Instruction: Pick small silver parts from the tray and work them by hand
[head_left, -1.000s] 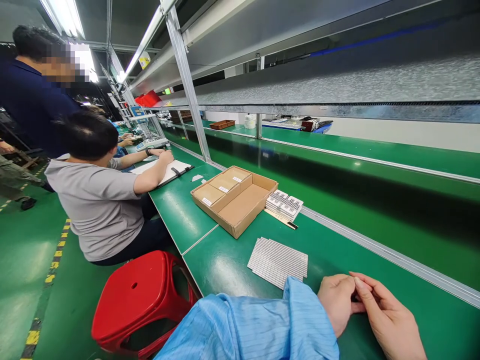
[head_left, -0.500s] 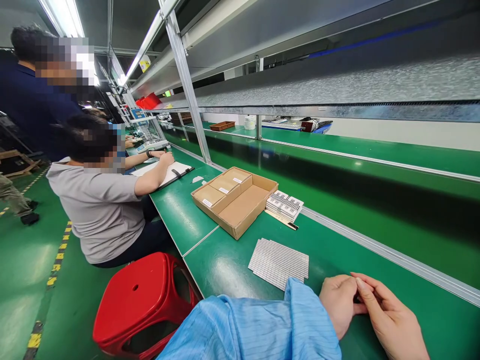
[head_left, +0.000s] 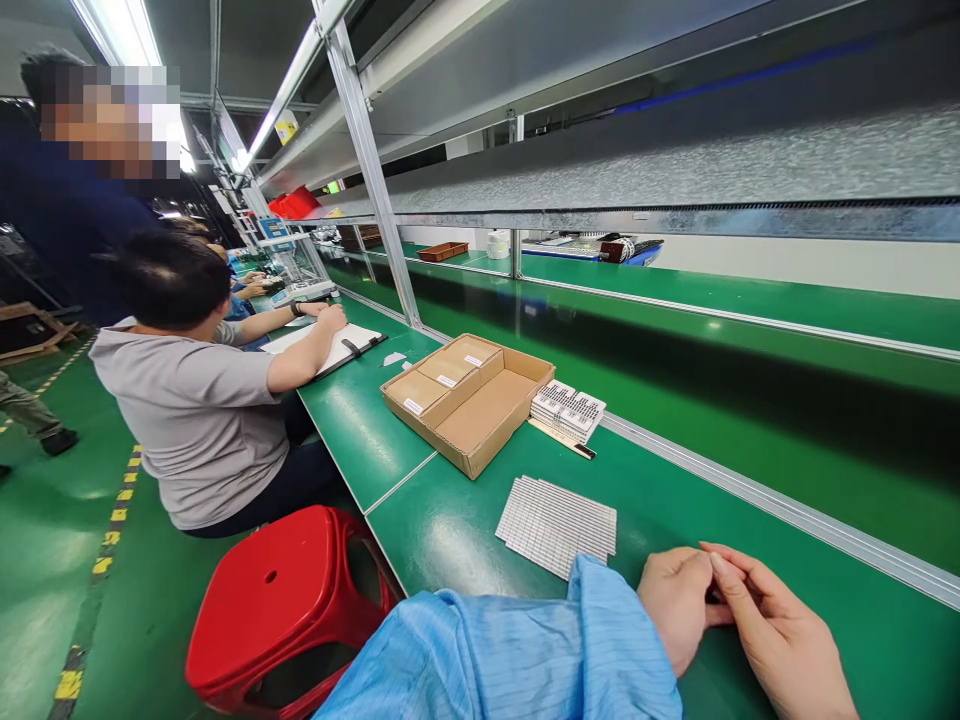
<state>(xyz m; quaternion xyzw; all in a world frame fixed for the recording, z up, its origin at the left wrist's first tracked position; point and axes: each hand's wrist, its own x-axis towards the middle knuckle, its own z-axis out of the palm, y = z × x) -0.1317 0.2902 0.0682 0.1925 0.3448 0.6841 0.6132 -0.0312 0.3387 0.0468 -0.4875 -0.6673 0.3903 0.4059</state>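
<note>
My left hand (head_left: 677,606) and my right hand (head_left: 780,630) meet at the fingertips over the green table (head_left: 885,610) at the lower right. Both are closed in a pinch, and whatever is between the fingers is too small or hidden to make out. Left of them lie overlapping grey gridded sheets (head_left: 559,522), close to my blue sleeve. Farther back rests an open cardboard box (head_left: 480,420) with several labelled brown packets in its left part. Beside its right corner is a stack of white printed cards (head_left: 568,408), with a thin strip (head_left: 562,438) along its front.
A red stool (head_left: 262,595) stands by the table's left edge. A seated person (head_left: 195,420) leans over a clipboard (head_left: 330,350) at the left, with another person standing behind. A metal post (head_left: 375,180) and shelf rise at the back.
The seated person's head has turned away slightly, and the standing person's head and legs have shifted a little. My hands have barely moved.
</note>
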